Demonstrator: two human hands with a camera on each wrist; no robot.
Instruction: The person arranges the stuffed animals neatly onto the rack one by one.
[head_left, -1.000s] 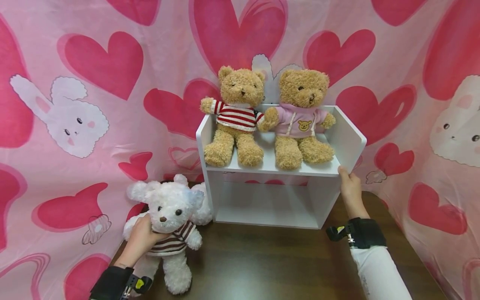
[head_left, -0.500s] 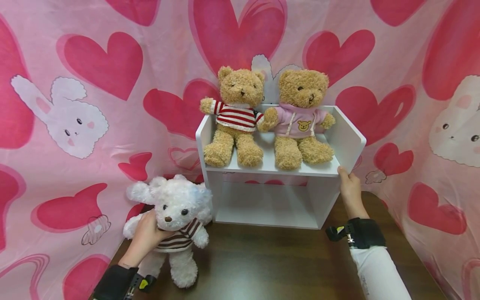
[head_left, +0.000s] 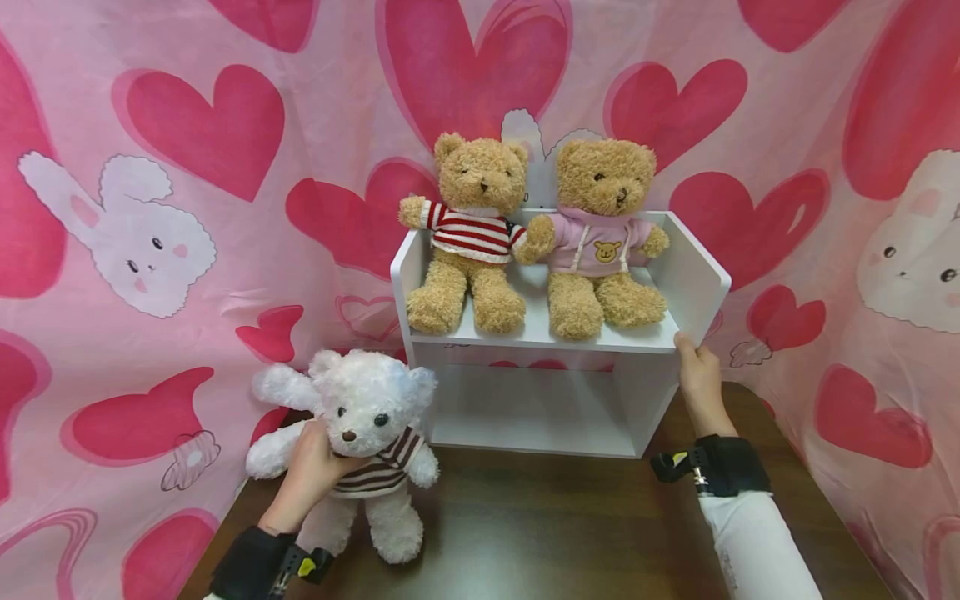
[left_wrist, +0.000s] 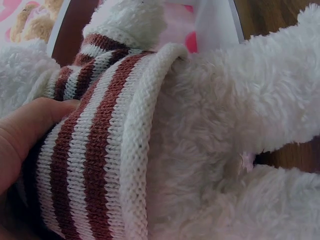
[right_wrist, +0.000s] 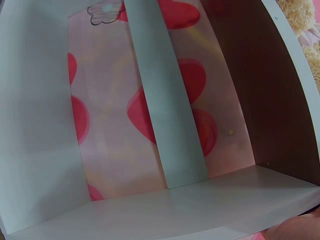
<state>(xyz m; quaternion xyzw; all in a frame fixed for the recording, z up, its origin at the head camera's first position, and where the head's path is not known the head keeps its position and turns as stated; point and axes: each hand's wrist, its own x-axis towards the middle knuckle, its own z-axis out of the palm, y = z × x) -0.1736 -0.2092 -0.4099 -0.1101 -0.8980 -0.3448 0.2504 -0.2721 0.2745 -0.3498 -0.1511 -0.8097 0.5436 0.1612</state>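
Observation:
My left hand (head_left: 311,467) grips a white teddy bear (head_left: 397,521) in a brown-and-white striped sweater by its upper body, thumb across the chest. In the left wrist view, the thumb presses into the striped sweater (left_wrist: 95,145), and the other fingers are hidden. The bear is held upright left of the white two-tier shelf (head_left: 536,342). My right hand (head_left: 702,379) holds the shelf's right side panel, thumb at its front edge. On the top tier sit a tan teddy bear in a red-striped sweater (head_left: 472,235) and a tan teddy bear in a pink hoodie (head_left: 596,242).
A white plush limb (head_left: 281,387) shows behind the held bear, the rest hidden. The shelf's lower compartment (right_wrist: 165,210) has a crossbar (right_wrist: 165,100) at its back. A dark wooden table (head_left: 540,533) extends in front. Pink heart-patterned cloth (head_left: 225,250) hangs behind and at the sides.
My left hand has moved right and slightly up with the white teddy bear, now covering more of the white plush behind it. The right hand and the shelf have stayed in place.

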